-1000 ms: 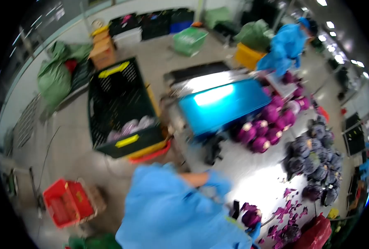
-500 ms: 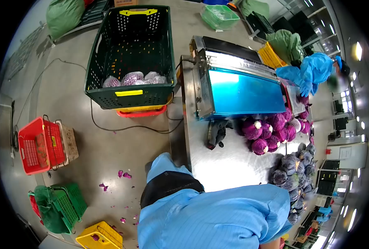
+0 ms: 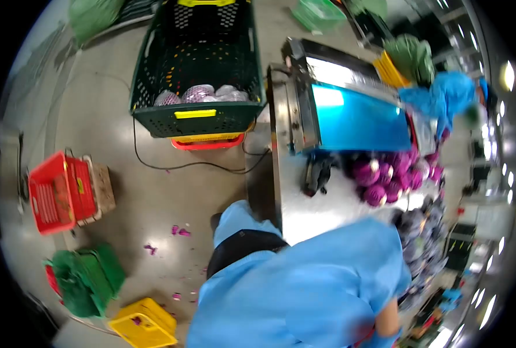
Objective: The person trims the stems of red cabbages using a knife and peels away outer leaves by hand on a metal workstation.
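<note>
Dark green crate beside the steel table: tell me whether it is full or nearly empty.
Nearly empty. The dark green crate holds only a single row of wrapped cabbages along its near wall; the rest of its mesh floor and walls shows bare.

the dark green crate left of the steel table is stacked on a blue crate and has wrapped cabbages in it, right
Not quite. In the head view the dark green crate sits on a yellow and a red crate, not a blue one. The rest holds: it stands left of the steel table and has wrapped cabbages in it.

The view has swung down; the blue sleeve (image 3: 327, 284) now hides both hands
</note>
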